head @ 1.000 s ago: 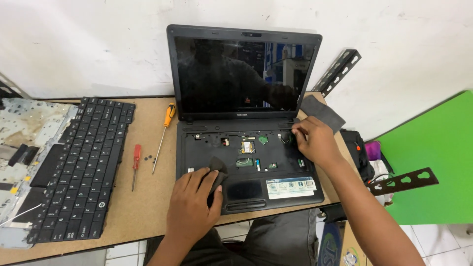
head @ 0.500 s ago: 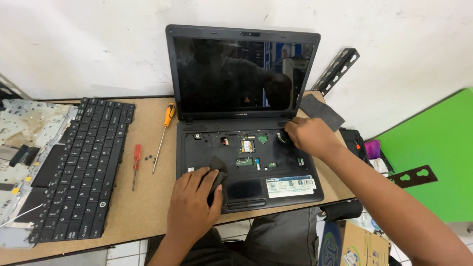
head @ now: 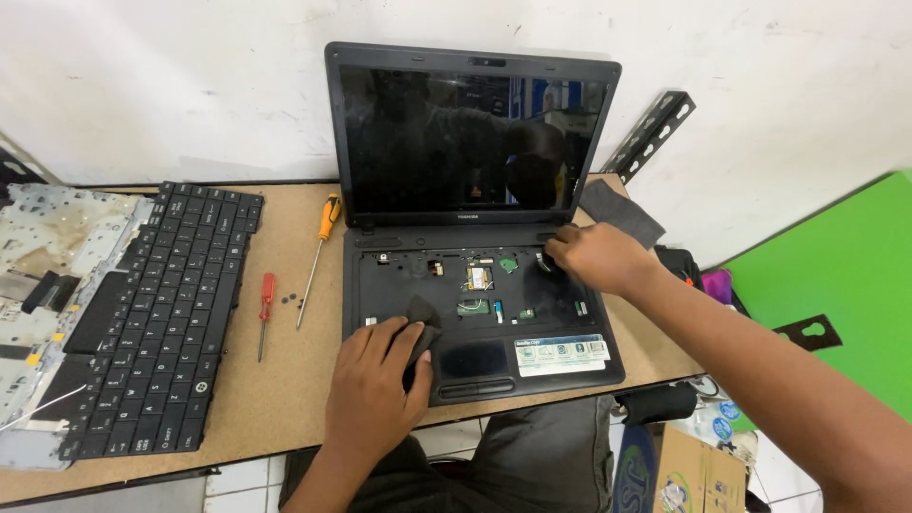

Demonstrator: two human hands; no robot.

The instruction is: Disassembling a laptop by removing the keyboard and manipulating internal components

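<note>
On the near left corner of the open laptop [head: 475, 313], the left hand [head: 375, 389] presses a dark cloth [head: 423, 318] under bent fingers, while farther back the right hand [head: 598, 258] curls, empty as far as I can tell, near the right hinge.

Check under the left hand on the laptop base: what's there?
A dark cloth lies under the left hand, pressed onto the laptop base beside the touchpad. Only its upper fold shows; the palm covers the rest and the base beneath.
</note>
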